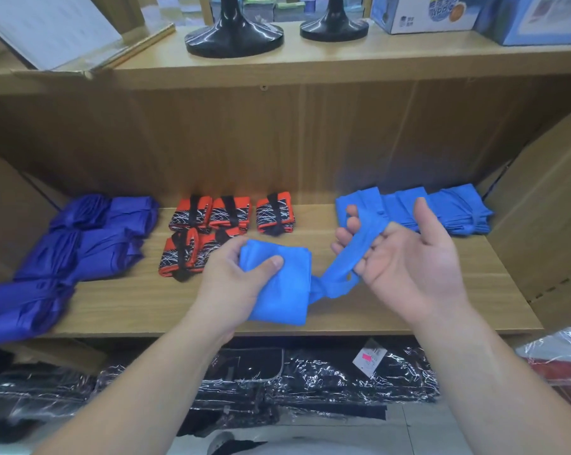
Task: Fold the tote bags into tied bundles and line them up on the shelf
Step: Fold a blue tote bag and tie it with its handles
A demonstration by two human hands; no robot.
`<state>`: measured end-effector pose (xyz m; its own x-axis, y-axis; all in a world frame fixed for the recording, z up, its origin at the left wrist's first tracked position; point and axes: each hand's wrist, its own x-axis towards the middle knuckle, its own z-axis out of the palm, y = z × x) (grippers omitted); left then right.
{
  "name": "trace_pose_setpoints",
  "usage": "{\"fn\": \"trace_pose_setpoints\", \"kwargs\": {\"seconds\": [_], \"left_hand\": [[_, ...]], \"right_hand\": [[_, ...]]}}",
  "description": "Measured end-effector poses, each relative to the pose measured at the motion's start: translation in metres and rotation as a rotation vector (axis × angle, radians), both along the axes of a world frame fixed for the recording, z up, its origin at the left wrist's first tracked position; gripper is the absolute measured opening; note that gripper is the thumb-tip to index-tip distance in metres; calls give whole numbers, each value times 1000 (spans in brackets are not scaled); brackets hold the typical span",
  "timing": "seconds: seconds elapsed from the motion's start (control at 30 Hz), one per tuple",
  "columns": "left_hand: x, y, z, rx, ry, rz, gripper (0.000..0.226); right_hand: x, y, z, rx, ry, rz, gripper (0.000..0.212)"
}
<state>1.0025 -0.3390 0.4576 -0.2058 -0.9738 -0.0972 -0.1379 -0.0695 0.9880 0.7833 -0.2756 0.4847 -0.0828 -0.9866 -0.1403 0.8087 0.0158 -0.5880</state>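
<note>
A folded light-blue tote bag (pixel 279 287) hangs just above the front of the wooden shelf (pixel 139 303). My left hand (pixel 234 280) grips its folded body, thumb on top. Its twisted handles (pixel 349 261) stretch to the right and wrap around the curled fingers of my right hand (pixel 408 257), palm up. Behind my right hand lie other light-blue bundles (pixel 441 208). Several red-and-black tied bundles (pixel 225 224) sit in two rows at the shelf's middle. Purple bundles (pixel 80 247) lie in a row on the left.
Cardboard boxes (pixel 546 208) flank the shelf on both sides. Two black stand bases (pixel 234 34) and a blue-and-white box (pixel 422 11) stand on the upper shelf. Plastic-wrapped black goods (pixel 310 376) lie below the shelf.
</note>
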Motion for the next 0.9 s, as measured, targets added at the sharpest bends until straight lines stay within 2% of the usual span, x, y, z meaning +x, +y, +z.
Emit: {"fn": "trace_pose_setpoints", "kwargs": {"seconds": [0.1, 0.2, 0.3, 0.43, 0.57, 0.63, 0.67, 0.73, 0.8, 0.9], "left_hand": [[-7, -1, -6, -137, -103, 64, 16], [-13, -5, -8, -140, -93, 93, 20], [-15, -11, -4, -89, -31, 113, 28], [-19, -17, 0, -27, 69, 138, 14], [-21, -22, 5, 1, 98, 168, 13], [-18, -30, 6, 24, 124, 197, 15], [-15, -34, 7, 40, 144, 213, 13], [-9, -40, 9, 75, 167, 234, 7], [-6, -37, 9, 108, 180, 229, 9], [-7, -29, 13, 127, 238, 205, 13]], "right_hand": [[-3, 6, 1, -158, 106, 133, 70], [-9, 16, -2, -328, 245, 354, 85], [-14, 26, -2, -341, 408, 498, 106], [-17, 36, -5, -233, 622, 542, 94], [-1, 32, -3, -9, 1050, 625, 76], [7, 38, 9, -96, 1378, 634, 53], [14, 42, 17, -163, 1527, 655, 51], [25, 54, 26, -273, 1838, 739, 63], [35, 51, 22, -285, 2083, 806, 74], [41, 37, 17, -208, 2196, 766, 71]]}}
